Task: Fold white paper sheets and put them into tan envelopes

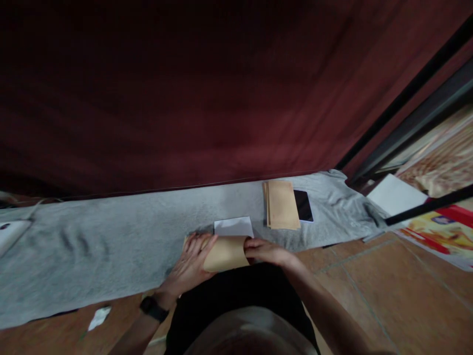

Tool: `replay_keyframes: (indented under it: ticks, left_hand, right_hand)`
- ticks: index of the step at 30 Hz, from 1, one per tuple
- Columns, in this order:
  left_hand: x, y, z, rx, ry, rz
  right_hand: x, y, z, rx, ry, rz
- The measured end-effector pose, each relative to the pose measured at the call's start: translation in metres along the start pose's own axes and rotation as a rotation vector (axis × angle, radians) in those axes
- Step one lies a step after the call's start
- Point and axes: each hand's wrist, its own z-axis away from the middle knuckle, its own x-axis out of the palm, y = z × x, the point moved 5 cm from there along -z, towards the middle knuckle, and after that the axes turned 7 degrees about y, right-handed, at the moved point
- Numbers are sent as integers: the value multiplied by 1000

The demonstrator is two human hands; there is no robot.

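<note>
A brown paper envelope (227, 255) bulges into a rounded tube shape just in front of my lap. My left hand (194, 257) lies over its left end, the fingers pressed together on the paper. At the right end, which gapes, my right hand (264, 250) grips the envelope with its fingertips partly inside the opening; those tips are hidden. White paper (234, 226) lies just behind the envelope, partly covered by it. To the right rests a small stack of brown envelopes (284, 204), overlapping a dark-screened phone (303, 205).
A grey cloth (121, 241) covers the long, low surface before me, with a dark red curtain (207, 98) behind. A white device (13, 234) with a cable sits far left. Dark metal bars (414, 93), a white box (397, 195) and a colourful package (439, 231) are right.
</note>
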Motion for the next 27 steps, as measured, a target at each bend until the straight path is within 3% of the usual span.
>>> replay_keyframes:
  ticks: [2,5,7,10,14,21,27]
  left_hand:
    - [-8,-12,7,-67,34,-41]
    - [-16,-32,20,-163,70,-138]
    - [-17,-42,29,-221,68,-200]
    - [-18,-51,38,-273,40,-254]
    - [-20,-54,44,-261,20,-265]
    - [-16,-59,51,-290,50,-248]
    - [-17,-57,53,-317,61,-214]
  right_hand:
    - [-11,-8,-4,-75,-10,129]
    - [-31,-16,-15,-225,329,553]
    - [-28,-12,-20,-273,483,851]
    - [-9,2,-28,-297,525,1080]
    - [6,12,-35,-300,538,1102]
    - [0,8,-41,-214,542,1060]
    - [-7,2,-29,-354,514,628]
